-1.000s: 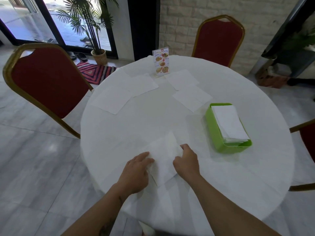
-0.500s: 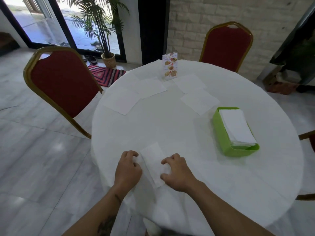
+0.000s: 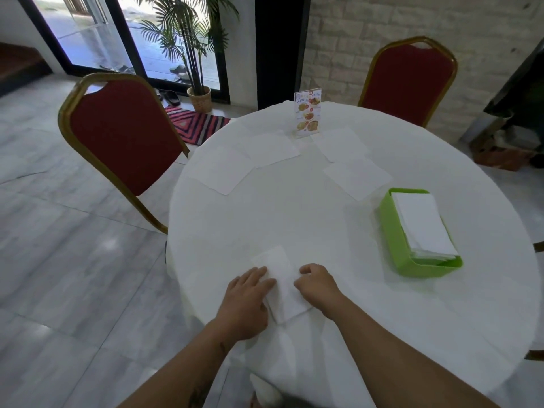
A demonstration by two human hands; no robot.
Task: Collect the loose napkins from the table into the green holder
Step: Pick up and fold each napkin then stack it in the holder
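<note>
Flattening folded napkin (image 3: pixel 282 285) | left hand (image 3: pixel 245 301) now flat on it | right hand (image 3: pixel 316 285) fingers still curled on edge

A menu card (image 3: pixel 307 113) stands upright at the far edge of the round counter (image 3: pixel 294 216), which is covered in white cloth. Behind the card and to its right stands a red chair (image 3: pixel 409 81) with a gold frame; a second red chair (image 3: pixel 120 134) stands well to the card's left. Beyond that, a striped mat (image 3: pixel 197 125) lies on the marble floor (image 3: pixel 73 260) beside a potted palm (image 3: pixel 191 54) at the glass door (image 3: pixel 117 33).
</note>
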